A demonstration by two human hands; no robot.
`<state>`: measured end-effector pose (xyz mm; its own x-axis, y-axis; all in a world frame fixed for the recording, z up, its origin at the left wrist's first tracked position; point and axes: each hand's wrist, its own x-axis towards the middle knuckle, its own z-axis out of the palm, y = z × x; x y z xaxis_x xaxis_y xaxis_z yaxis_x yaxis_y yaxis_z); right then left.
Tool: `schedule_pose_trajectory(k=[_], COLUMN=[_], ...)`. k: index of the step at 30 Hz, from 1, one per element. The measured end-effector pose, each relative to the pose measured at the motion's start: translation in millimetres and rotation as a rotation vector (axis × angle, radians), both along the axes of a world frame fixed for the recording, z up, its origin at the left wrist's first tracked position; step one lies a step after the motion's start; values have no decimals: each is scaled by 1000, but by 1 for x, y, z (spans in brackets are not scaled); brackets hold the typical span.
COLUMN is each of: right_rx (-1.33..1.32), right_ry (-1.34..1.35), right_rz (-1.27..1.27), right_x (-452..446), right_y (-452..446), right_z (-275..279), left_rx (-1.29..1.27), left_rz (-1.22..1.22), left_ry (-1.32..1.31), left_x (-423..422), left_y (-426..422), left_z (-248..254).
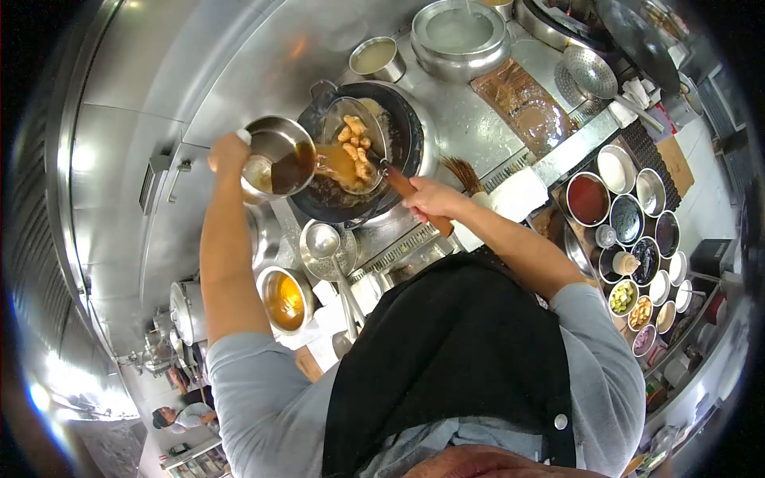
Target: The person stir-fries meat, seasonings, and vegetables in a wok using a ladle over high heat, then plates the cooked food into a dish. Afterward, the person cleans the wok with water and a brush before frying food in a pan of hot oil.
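Note:
My left hand is closed on the rim of a steel pot, tilted so that brown liquid streams from it over the wok. In my right hand is the wooden handle of a strainer. The strainer's mesh bowl sits inside the dark wok and holds several golden-brown fried pieces. The stream runs into the strainer, among the pieces. A white bit of cloth or similar shows by my left fingers.
A ladle lies across a perforated skimmer near a bowl of yellow oil. A bamboo brush is right of the wok. Behind stand a steel cup and a large pot. Seasoning bowls crowd the right. Another person is far left.

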<state>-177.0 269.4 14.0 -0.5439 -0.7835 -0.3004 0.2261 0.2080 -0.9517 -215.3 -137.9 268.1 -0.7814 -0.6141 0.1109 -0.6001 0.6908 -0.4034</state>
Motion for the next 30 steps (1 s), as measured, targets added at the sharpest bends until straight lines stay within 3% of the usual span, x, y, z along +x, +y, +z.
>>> schedule_pose_trajectory(k=[4, 8, 10, 14, 15, 16, 18, 20, 22, 24, 26, 28, 30], right_rx=[112, 287, 307, 346, 284, 296, 211, 174, 183, 256, 275, 387, 353], right_ry=[42, 338, 790, 747, 822, 827, 652, 542, 397, 453, 696, 728, 737], right_rz=[-121, -92, -170, -194, -275, -286, -306, -324, -377, -432, -541, -564, -646], right_x=[-8, -33, -37, -60, -61, -66, -76, -91, -86, -78, -73, -75, -59], right_y=[12, 16, 18, 65, 79, 101, 158, 217, 275, 327, 377, 424, 453], right_z=[57, 76, 87, 122, 125, 130, 140, 125, 145, 152, 156, 153, 158], left_rx=[29, 60, 86, 190, 45, 52, 411, 532, 733, 790, 816, 1018, 959], left_rz=[2, -8, -51, -76, -276, -290, -210, -258, -325, -286, -357, -274, -222], left_ry=[128, 109, 140, 246, 144, 150, 408, 443, 419, 424, 411, 423, 408], left_x=[32, 50, 57, 73, 71, 67, 61, 37, 10, -4, -61, -77, -121], left_y=[-42, -61, -60, 0, 13, 28, 81, 122, 170, 244, 260, 335, 374], left_z=[18, 54, 70, 99, 100, 97, 94, 75, 58, 37, -30, -61, -132])
